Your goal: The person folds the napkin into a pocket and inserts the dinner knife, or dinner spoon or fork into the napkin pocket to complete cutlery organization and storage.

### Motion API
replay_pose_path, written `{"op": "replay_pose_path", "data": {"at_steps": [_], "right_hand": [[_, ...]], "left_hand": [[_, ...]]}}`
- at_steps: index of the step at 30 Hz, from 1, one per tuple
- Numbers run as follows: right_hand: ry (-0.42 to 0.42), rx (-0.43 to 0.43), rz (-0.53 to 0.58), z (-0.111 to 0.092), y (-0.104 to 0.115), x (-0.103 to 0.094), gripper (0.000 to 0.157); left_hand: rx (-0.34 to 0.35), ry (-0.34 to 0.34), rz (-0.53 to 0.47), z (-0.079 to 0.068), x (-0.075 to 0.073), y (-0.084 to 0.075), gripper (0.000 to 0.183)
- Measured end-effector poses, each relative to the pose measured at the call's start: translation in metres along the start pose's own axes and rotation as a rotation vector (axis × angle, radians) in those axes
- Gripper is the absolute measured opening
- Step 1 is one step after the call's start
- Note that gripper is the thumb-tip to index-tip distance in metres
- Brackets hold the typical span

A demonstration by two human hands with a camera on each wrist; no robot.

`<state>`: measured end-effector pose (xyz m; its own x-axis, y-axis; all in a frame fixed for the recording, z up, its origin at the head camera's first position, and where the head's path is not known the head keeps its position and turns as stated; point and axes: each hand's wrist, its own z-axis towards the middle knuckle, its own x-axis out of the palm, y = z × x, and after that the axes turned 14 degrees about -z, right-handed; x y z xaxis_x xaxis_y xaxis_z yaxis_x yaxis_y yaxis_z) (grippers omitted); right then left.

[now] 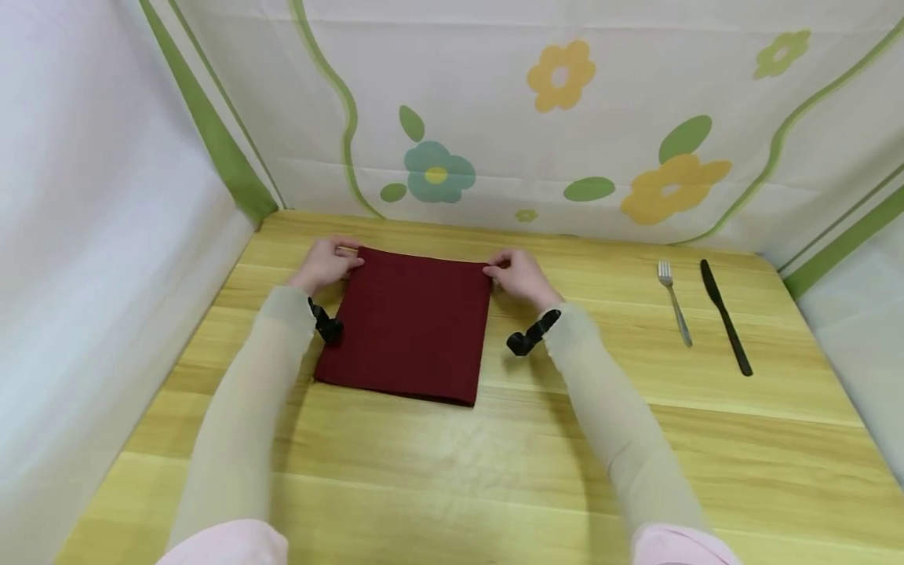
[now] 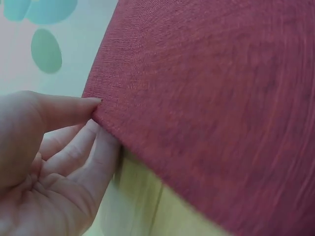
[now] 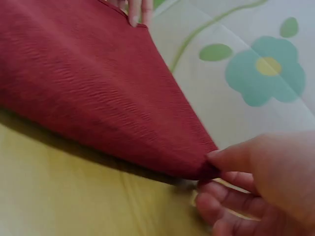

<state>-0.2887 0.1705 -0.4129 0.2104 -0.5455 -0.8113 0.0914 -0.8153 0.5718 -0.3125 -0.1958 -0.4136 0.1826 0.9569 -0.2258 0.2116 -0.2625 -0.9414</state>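
Observation:
A dark red cloth (image 1: 413, 326), squarish and folded by the look of its layered front edge, lies on the wooden table. At its far left corner my left hand (image 1: 328, 263) pinches the fabric between thumb and fingers; the left wrist view shows the thumb on top of the cloth (image 2: 206, 98). My right hand (image 1: 521, 276) pinches the far right corner. In the right wrist view that corner of the cloth (image 3: 113, 103) is held between thumb and fingers, and the edge near it is lifted off the table.
To the right on the table (image 1: 438, 479) lie a fork (image 1: 674, 302) and a black knife (image 1: 726, 316), side by side. A white curtain (image 1: 494, 141) with flowers and leaves hangs behind the table's far edge, and pale cloth walls stand left and right.

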Motion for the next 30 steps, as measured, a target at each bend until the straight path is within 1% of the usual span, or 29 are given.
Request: {"op": "replay_pose_path", "data": {"at_steps": [4, 6, 9, 13, 16, 18, 20, 22, 24, 28, 30], "right_hand": [[0.045, 0.037, -0.036, -0.007, -0.015, -0.019, 0.026], [0.07, 0.058, -0.039, -0.012, -0.025, -0.03, 0.027], [0.104, 0.074, -0.04, -0.019, -0.044, -0.044, 0.027], [0.135, 0.076, -0.03, -0.031, -0.071, -0.065, 0.024], [0.158, 0.082, -0.008, -0.039, -0.084, -0.077, 0.025], [0.177, 0.085, 0.016, -0.043, -0.089, -0.082, 0.029], [0.2, 0.075, 0.032, -0.043, -0.09, -0.082, 0.035], [0.203, 0.06, 0.043, -0.042, -0.09, -0.081, 0.04], [0.178, 0.05, 0.072, -0.039, -0.089, -0.078, 0.041], [0.116, 0.046, 0.139, -0.034, -0.089, -0.07, 0.043], [0.106, 0.037, 0.15, -0.033, -0.089, -0.068, 0.043]], "left_hand": [[0.016, 0.056, 0.033, -0.006, 0.021, -0.006, 0.043], [0.028, 0.085, 0.042, -0.009, 0.034, -0.009, 0.041], [0.043, 0.115, 0.03, -0.012, 0.056, -0.013, 0.037], [0.07, 0.158, 0.003, -0.01, 0.086, -0.018, 0.033], [0.083, 0.181, -0.004, -0.008, 0.103, -0.023, 0.034], [0.09, 0.188, 0.004, -0.007, 0.109, -0.026, 0.034], [0.093, 0.186, 0.016, -0.007, 0.108, -0.027, 0.033], [0.094, 0.188, 0.02, -0.004, 0.107, -0.027, 0.032], [0.092, 0.191, 0.015, -0.002, 0.106, -0.027, 0.032], [0.078, 0.175, 0.009, -0.002, 0.109, -0.029, 0.028], [0.072, 0.161, 0.011, -0.003, 0.112, -0.031, 0.026]]}}
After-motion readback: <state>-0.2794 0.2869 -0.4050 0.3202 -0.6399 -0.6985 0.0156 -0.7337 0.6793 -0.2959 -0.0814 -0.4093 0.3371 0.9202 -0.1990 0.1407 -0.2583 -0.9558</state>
